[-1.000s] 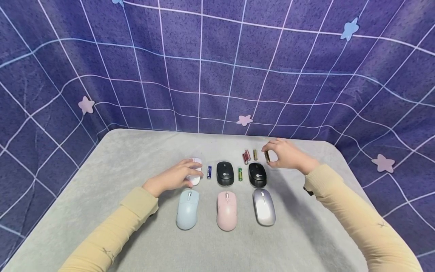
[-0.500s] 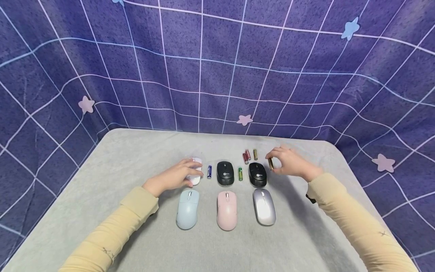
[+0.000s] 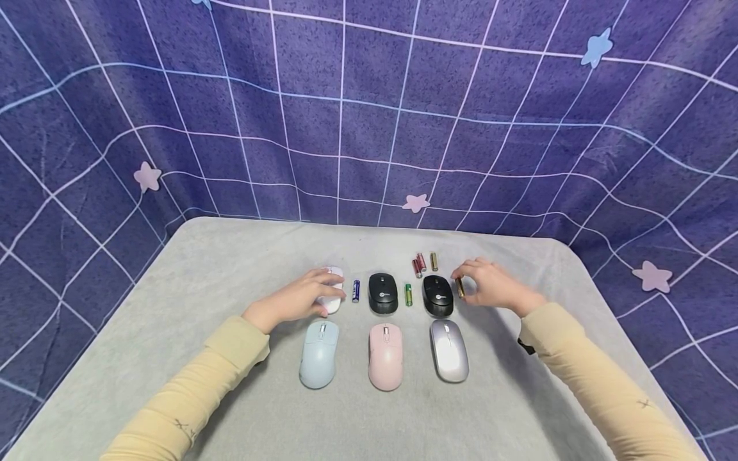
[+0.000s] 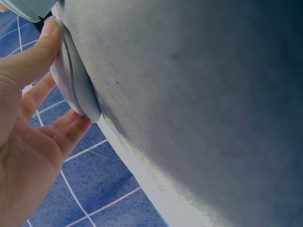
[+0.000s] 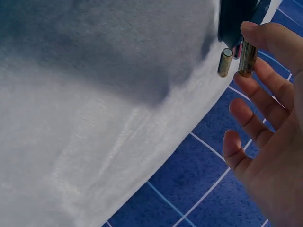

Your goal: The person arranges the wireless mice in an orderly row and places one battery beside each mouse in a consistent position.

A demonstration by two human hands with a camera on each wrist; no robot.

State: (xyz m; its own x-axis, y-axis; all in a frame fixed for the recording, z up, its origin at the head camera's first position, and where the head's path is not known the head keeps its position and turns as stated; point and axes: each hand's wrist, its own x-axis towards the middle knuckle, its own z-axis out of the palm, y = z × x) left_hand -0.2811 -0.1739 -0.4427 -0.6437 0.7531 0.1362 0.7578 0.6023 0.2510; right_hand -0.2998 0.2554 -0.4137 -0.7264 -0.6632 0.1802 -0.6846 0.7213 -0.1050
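My left hand (image 3: 300, 296) lies over a white computer mouse (image 3: 332, 301) on the table. In the left wrist view the thumb is at one end of that mouse and fingertips at the other, gripping it. My right hand (image 3: 489, 285) pinches a gold AA battery (image 5: 247, 57) lengthwise between thumb and a fingertip, with the other fingers loosely bent. The battery is just right of the right-hand black mouse (image 3: 438, 296). A second gold battery (image 3: 434, 261) lies beyond that mouse, beside two red batteries (image 3: 419, 264).
Between the mice lie a blue battery (image 3: 355, 291) and a green battery (image 3: 408, 294). Another black mouse (image 3: 383, 293) sits mid-table. Nearer stand a light blue mouse (image 3: 318, 355), a pink mouse (image 3: 385, 357) and a silver mouse (image 3: 449, 351). A purple gridded curtain (image 3: 369, 115) hangs behind.
My right hand has brought the gold battery nearer to me and slightly right, down beside the right-hand black mouse. The left hand has stayed on the white mouse.
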